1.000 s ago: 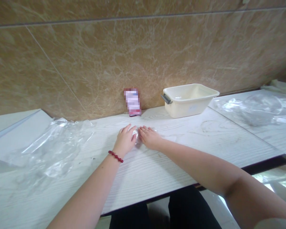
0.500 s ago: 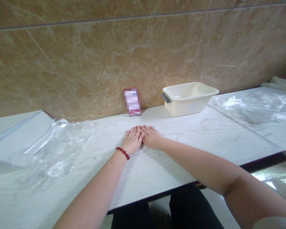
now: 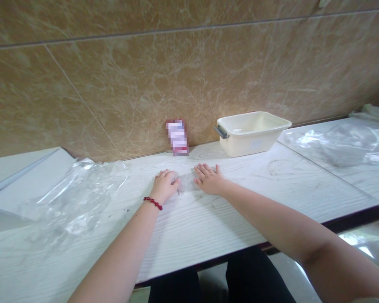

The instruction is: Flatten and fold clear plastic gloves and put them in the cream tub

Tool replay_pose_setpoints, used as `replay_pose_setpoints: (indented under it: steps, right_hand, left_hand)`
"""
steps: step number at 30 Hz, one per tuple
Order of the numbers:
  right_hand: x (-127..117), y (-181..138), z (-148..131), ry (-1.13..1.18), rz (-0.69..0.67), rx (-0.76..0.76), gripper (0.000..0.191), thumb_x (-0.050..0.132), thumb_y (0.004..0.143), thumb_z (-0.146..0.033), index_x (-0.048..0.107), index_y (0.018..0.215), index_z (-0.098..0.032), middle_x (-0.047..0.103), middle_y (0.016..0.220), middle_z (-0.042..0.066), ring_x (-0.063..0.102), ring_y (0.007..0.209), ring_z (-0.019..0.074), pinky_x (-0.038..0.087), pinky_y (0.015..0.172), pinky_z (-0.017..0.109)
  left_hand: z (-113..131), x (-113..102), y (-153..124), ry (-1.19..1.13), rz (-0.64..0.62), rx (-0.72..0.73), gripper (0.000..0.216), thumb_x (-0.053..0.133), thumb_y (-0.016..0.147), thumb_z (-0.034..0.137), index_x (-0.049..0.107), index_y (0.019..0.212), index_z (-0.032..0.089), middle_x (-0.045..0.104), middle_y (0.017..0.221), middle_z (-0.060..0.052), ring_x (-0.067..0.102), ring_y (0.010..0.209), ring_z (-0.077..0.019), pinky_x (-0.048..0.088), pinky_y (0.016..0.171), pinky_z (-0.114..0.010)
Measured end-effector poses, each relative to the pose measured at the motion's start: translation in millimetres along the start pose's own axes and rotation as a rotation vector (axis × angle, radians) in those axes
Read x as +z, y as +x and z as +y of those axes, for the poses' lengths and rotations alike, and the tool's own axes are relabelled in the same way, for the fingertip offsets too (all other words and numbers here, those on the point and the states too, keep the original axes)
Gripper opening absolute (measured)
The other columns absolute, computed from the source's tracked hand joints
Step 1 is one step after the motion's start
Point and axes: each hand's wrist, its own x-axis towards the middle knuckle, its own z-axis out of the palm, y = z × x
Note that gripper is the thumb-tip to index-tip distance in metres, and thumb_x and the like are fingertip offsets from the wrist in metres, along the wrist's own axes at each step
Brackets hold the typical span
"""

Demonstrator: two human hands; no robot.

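Observation:
A small clear plastic bag [image 3: 188,182] lies flat on the white wood-grain table [image 3: 189,235], between my two hands. My left hand [image 3: 165,185], with a red bead bracelet at the wrist, is curled over the bag's left end, thumb resting on the plastic; the fingertips are partly hidden. At the bag's right end, my right hand [image 3: 210,179] lies palm down with its fingers spread, the thumb side touching the plastic or just beside it.
A cream plastic tub [image 3: 252,141] with a grey handle stands at the back right by the marble wall [image 3: 151,84]. A blurred red-and-white card [image 3: 177,136] leans there too. Crumpled clear plastic [image 3: 82,193] lies left beside a white box [image 3: 34,181]; more plastic sheeting [image 3: 350,141] lies right.
My hands, flat and together half a second ago, have moved apart to left and right. The clear bag now shows between them, and my left hand has curled.

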Motion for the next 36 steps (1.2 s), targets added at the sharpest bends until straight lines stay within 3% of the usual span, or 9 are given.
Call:
replay_pose_setpoints:
  steps: [10,15,18,21,23,26,32,34,36]
  right_hand:
    - [1,3,3,0.025,0.015,-0.048,0.052,0.023,0.082,-0.043,0.022,0.129,-0.020,0.019,0.135,0.008,0.013,0.123,0.0263,0.006,0.091,0.059]
    - [-7,7,1,0.165,0.256,-0.050,0.046,0.035,0.080,-0.035,0.037,0.121,-0.014,0.038,0.124,0.013,0.028,0.116,0.0251,0.021,0.093,0.046]
    - [-20,6,-6,0.448,0.350,0.052,0.034,0.034,0.080,-0.032,0.050,0.104,-0.014,0.056,0.095,0.011,0.050,0.093,0.0187,0.036,0.083,0.035]
    - [-28,1,-16,0.975,0.109,0.178,0.031,0.031,0.082,-0.038,0.051,0.087,-0.015,0.056,0.069,0.005,0.056,0.063,0.0132,0.045,0.064,0.031]
    - [-29,-2,-22,1.368,-0.085,0.240,0.030,0.033,0.081,-0.041,0.048,0.085,-0.015,0.055,0.068,0.004,0.055,0.056,0.0112,0.047,0.059,0.030]
    - [-26,-4,-26,1.787,-0.219,0.257,0.028,0.038,0.079,-0.043,0.045,0.083,-0.016,0.056,0.071,0.003,0.057,0.058,0.0112,0.048,0.061,0.031]
    - [-25,2,-21,1.938,-0.126,0.299,0.012,0.041,0.075,-0.009,0.049,0.069,-0.014,0.055,0.057,-0.002,0.051,0.049,0.0058,0.043,0.052,0.017]
    - [-27,3,-20,1.957,-0.079,0.297,0.017,0.040,0.072,-0.001,0.051,0.069,-0.013,0.056,0.059,-0.002,0.050,0.049,0.0046,0.041,0.050,0.014]
    - [-29,4,-19,1.989,-0.064,0.269,0.019,0.040,0.071,-0.001,0.053,0.074,-0.014,0.058,0.063,-0.002,0.052,0.051,0.0046,0.041,0.049,0.014]
  left_hand:
    - [0,0,4,-0.266,0.106,0.096,0.007,0.050,0.066,0.024,0.053,0.069,0.017,0.055,0.088,-0.006,0.047,0.094,-0.0178,0.033,0.088,-0.032]
    - [6,-4,2,-0.620,0.147,-0.030,0.015,0.043,0.074,0.028,0.045,0.084,0.018,0.056,0.072,-0.001,0.054,0.063,-0.0116,0.043,0.059,-0.025]
    - [12,-8,0,-0.778,0.210,-0.086,0.027,0.043,0.074,0.029,0.038,0.099,0.018,0.057,0.074,-0.001,0.055,0.056,-0.0098,0.041,0.051,-0.021]
    - [20,-15,-6,-0.757,0.361,-0.085,0.033,0.044,0.075,0.030,0.035,0.105,0.018,0.058,0.082,-0.004,0.058,0.062,-0.0112,0.043,0.054,-0.022]
    - [28,-20,-12,-0.679,0.443,-0.012,0.034,0.044,0.076,0.029,0.036,0.107,0.017,0.059,0.086,-0.006,0.058,0.072,-0.0127,0.045,0.062,-0.024]
    - [39,-25,-22,-0.521,0.389,0.173,0.031,0.044,0.076,0.026,0.040,0.106,0.018,0.060,0.092,-0.005,0.055,0.089,-0.0142,0.041,0.080,-0.027]
    - [49,-28,-28,-0.406,0.111,0.520,0.026,0.048,0.074,0.028,0.052,0.099,0.022,0.058,0.103,-0.003,0.049,0.101,-0.0170,0.030,0.094,-0.036]
    - [48,-27,-27,-0.516,0.187,0.494,0.033,0.054,0.070,0.032,0.052,0.100,0.022,0.052,0.113,-0.004,0.040,0.110,-0.0195,0.026,0.097,-0.039]
    - [47,-23,-26,-0.745,0.316,0.307,0.038,0.052,0.071,0.034,0.047,0.106,0.021,0.044,0.120,-0.006,0.035,0.114,-0.0204,0.027,0.096,-0.039]
